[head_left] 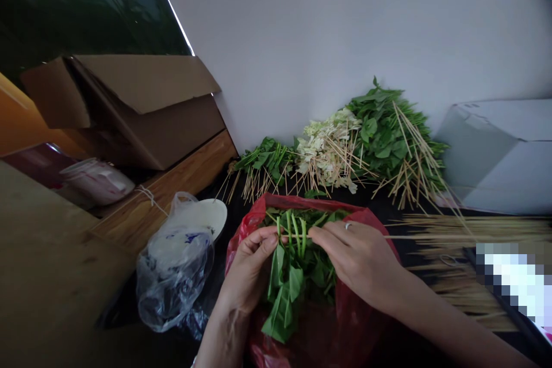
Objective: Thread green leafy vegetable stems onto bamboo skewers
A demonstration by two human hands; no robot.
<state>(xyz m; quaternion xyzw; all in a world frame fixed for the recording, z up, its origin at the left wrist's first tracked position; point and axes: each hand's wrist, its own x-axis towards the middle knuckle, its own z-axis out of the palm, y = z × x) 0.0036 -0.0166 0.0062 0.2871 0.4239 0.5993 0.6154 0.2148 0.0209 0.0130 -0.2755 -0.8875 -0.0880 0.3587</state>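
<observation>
Our left hand pinched a leafy green stem between thumb and fingers, while our right hand gripped a wooden skewer running through several stems, above the open red bag. Behind it, skewered greens lay by the wall.

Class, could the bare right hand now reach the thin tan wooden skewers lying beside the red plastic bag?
Probably yes: the skewers lie near the right hand, past only the edge of the red bag, though that hand holds another skewer.
</observation>
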